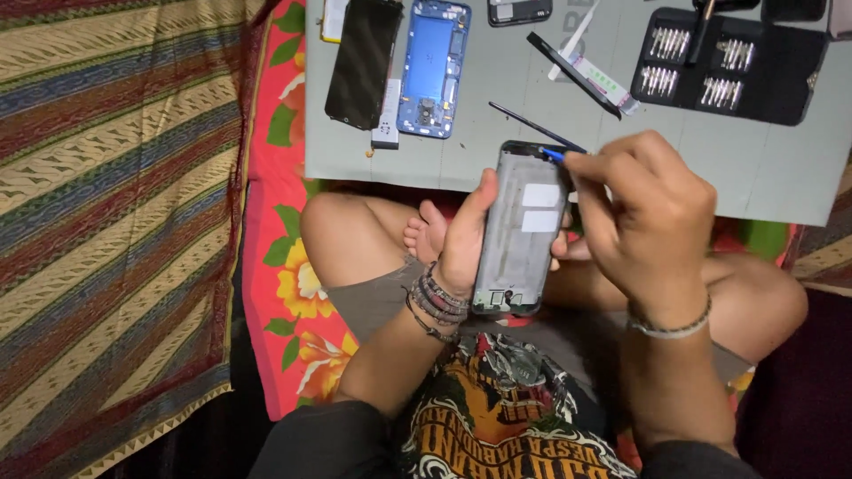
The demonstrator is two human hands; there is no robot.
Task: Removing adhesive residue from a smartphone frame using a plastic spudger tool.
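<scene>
The phone frame (521, 229) stands at frame centre, long axis nearly vertical, gripped along its left edge by the left hand (463, 238). The right hand (652, 217), at its upper right, pinches a blue pry tool (552, 154) against the frame's top corner, just below the grey mat (763, 168).

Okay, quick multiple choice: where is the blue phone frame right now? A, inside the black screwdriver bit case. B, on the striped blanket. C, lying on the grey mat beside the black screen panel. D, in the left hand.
C: the blue phone frame lies flat on the grey mat, right next to the black screen panel; the left hand holds a grey phone frame instead.
</scene>
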